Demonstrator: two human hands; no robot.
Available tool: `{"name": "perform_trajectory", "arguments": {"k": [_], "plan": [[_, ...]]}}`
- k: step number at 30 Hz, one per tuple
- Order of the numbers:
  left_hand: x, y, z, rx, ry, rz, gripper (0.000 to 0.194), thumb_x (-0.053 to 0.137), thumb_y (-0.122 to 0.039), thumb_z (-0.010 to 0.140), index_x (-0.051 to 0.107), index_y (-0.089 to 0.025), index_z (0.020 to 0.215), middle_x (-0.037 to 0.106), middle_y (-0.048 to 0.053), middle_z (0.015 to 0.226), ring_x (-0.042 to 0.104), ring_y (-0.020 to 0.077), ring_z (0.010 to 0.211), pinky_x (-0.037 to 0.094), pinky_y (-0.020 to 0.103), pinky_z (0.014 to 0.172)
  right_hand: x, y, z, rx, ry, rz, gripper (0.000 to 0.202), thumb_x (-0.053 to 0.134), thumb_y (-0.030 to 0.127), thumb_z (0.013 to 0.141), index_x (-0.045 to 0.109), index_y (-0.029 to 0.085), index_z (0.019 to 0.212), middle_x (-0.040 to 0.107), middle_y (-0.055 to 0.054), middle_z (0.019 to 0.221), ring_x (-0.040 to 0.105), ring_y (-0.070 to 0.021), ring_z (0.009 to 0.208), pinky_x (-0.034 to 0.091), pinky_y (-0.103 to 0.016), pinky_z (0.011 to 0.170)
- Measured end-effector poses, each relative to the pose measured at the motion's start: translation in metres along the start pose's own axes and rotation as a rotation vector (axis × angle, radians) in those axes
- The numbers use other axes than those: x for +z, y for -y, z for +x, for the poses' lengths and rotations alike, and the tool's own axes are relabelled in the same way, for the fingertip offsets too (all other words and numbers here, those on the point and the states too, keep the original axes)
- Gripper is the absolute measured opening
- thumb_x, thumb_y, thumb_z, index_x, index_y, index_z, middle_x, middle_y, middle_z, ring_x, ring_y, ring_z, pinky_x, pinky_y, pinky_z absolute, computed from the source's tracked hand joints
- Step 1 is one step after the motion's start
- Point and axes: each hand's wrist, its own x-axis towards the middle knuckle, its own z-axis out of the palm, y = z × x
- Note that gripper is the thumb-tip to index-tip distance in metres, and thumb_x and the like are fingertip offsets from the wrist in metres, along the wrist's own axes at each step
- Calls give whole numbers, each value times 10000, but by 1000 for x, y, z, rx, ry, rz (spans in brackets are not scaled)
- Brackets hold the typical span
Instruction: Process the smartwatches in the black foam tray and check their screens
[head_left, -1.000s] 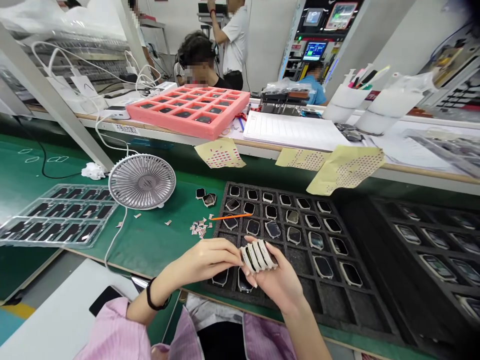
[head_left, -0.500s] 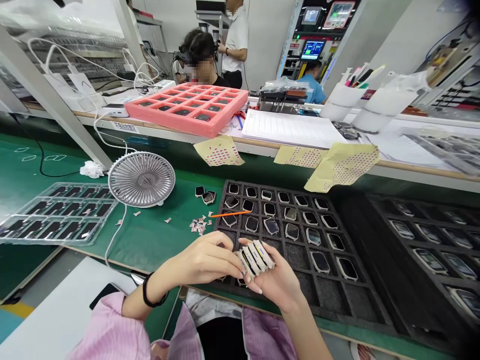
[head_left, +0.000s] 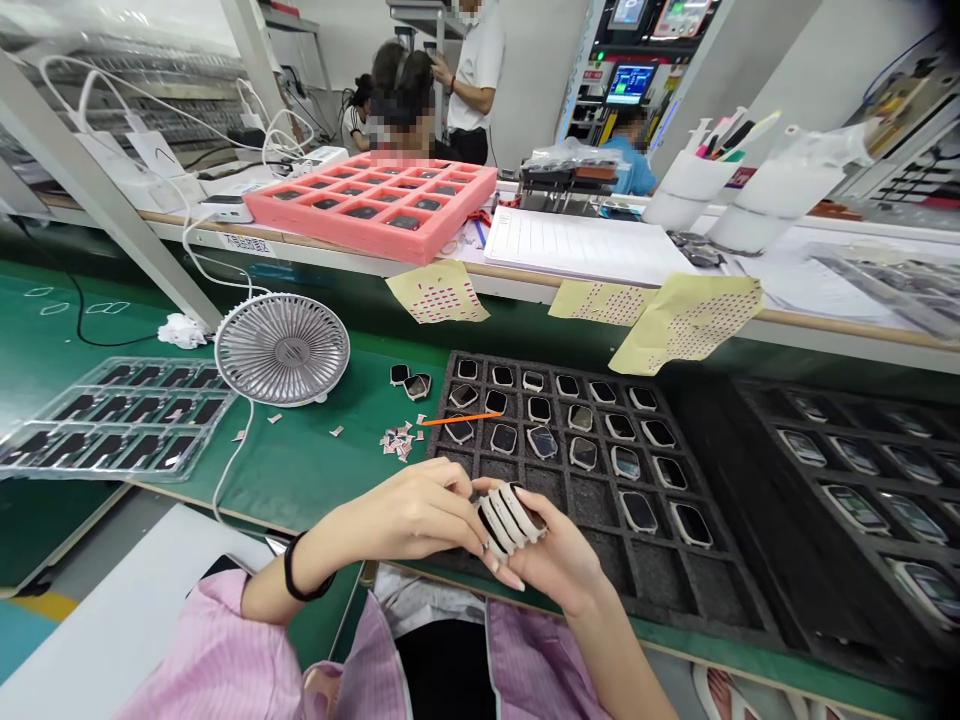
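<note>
A short stack of pale watch cases (head_left: 511, 520) sits in my right hand (head_left: 564, 560), whose fingers and thumb curl around it. My left hand (head_left: 420, 508) is closed at the left end of the stack, its fingertips touching the cases; the exact grip there is partly hidden. Under and beyond both hands lies a dark foam tray (head_left: 589, 497) with square pockets, many holding watch cases with dark screens. An orange stick (head_left: 461, 419) rests across the tray's left edge. Beside it on the green table are two loose watch pieces (head_left: 417, 386) and a pile of small tabs (head_left: 396, 441).
A grey fan (head_left: 283, 350) stands to the left, near a clear plastic tray (head_left: 180, 462) of black parts. On the shelf are a pink foam tray (head_left: 427, 245), lined paper (head_left: 585, 243) and white pots (head_left: 679, 185). Another dark tray (head_left: 862, 455) lies right. Other people are beyond the shelf.
The stack has turned in my hands: its yellow-marked slots showed before, and plain pale sides show now. Both hands keep nearly the same place. My view has shifted slightly.
</note>
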Motion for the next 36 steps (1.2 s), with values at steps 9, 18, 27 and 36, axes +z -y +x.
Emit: {"name": "perform_trajectory", "arguments": {"k": [9,18,27,36], "plan": [[24,15,-12,-160,-109,-196,273,657,-393,819,610,-152,940,607,75,916,548,156,854,456,259,765,2,-13,-7,-39,-99,-192,431,627,371,803,542,194,1187,678,-47,840,639,-184,609,455,-274,511],[42,41,-34,-373,-66,-309,451,773,-434,681,517,-161,934,567,50,952,527,156,833,452,258,726,-8,-45,11,-92,-184,-263,663,668,367,793,399,275,1392,648,-52,928,626,-162,607,434,-230,436],[15,97,-77,-739,-216,316,220,470,-299,942,643,-165,965,641,84,1041,547,197,934,411,339,839,-18,-25,18,-200,-197,-170,713,622,355,826,292,250,1449,684,-88,954,628,-185,585,439,-281,462],[20,116,-78,-761,-27,539,216,488,-212,931,689,-153,878,683,83,933,579,208,855,383,302,698,-12,-8,14,-197,-219,-67,676,587,350,815,337,216,1429,691,-93,900,597,-186,567,395,-276,461]]}}
